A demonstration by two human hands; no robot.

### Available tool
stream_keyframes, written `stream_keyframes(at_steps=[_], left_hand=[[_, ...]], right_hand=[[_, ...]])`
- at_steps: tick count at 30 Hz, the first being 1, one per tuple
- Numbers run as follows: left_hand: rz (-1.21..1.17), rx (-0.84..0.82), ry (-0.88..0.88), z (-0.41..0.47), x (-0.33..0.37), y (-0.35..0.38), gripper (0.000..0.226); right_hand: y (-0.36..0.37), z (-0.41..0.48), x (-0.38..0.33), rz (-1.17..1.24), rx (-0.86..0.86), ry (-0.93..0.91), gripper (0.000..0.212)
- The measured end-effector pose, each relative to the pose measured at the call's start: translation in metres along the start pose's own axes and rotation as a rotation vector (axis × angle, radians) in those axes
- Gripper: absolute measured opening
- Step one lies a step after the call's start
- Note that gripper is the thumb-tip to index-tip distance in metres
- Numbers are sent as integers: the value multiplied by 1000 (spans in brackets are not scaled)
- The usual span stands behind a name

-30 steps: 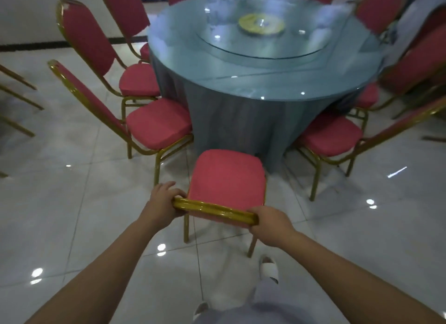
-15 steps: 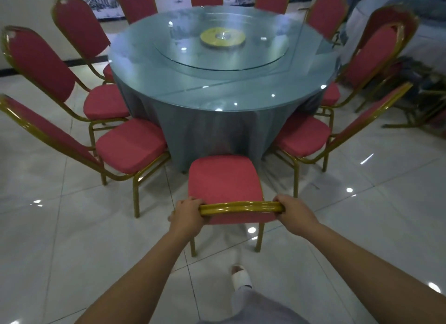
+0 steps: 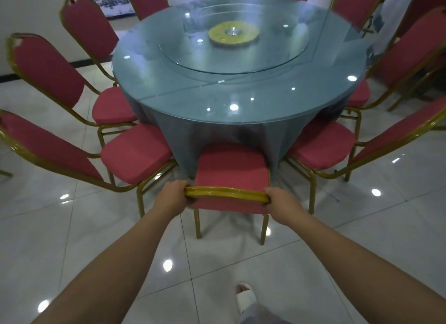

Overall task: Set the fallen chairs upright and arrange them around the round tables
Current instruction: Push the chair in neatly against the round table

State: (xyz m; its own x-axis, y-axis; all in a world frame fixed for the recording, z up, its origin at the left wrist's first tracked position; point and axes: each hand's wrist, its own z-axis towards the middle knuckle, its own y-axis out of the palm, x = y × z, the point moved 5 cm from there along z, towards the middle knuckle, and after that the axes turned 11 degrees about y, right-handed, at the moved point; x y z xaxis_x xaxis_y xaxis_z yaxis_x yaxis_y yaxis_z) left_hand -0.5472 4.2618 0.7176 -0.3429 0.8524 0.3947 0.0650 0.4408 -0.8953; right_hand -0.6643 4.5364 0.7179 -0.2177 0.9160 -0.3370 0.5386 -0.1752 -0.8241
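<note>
An upright red chair [image 3: 231, 169] with a gold frame stands in front of me, its seat front touching the grey cloth of the round table [image 3: 241, 121]. My left hand [image 3: 172, 198] grips the left end of its gold top rail. My right hand [image 3: 283, 204] grips the right end. Red chairs stand close on either side, one on the left [image 3: 135, 152] and one on the right [image 3: 321, 145]. More upright red chairs ring the table's left, far and right sides.
The table carries a glass top with a glass turntable [image 3: 233, 48] and a yellow hub. A second covered table [image 3: 386, 17] shows at the far right. Shiny white floor tiles [image 3: 72, 239] spread around me. My slippered foot [image 3: 245, 297] is below.
The chair has gone forward towards the table, and its seat now meets the tablecloth between the two neighbouring chairs. Both hands keep their hold on the top rail. I have stepped closer.
</note>
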Motion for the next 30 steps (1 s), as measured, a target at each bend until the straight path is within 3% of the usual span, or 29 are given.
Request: stream_keyframes(at_steps=[8, 19, 21, 23, 25, 30], left_hand=[[28, -18, 60, 35, 14, 0, 19], [46, -44, 147, 18, -6, 1, 16], [-131, -68, 153, 14, -11, -1, 32], [-263, -118, 186, 1, -24, -7, 75], [-272, -103, 217, -19, -49, -23, 95], [-272, -26, 119, -81, -158, -75, 95]], right_hand=[[-23, 40, 9, 34, 35, 64, 13], [-9, 10, -5, -15, 44, 186, 15], [-12, 1, -18, -55, 51, 247, 13], [-9, -13, -41, -165, 81, 269, 57], [-1, -32, -84, -199, 169, 189, 83], [59, -76, -236, -110, 260, -131, 74]])
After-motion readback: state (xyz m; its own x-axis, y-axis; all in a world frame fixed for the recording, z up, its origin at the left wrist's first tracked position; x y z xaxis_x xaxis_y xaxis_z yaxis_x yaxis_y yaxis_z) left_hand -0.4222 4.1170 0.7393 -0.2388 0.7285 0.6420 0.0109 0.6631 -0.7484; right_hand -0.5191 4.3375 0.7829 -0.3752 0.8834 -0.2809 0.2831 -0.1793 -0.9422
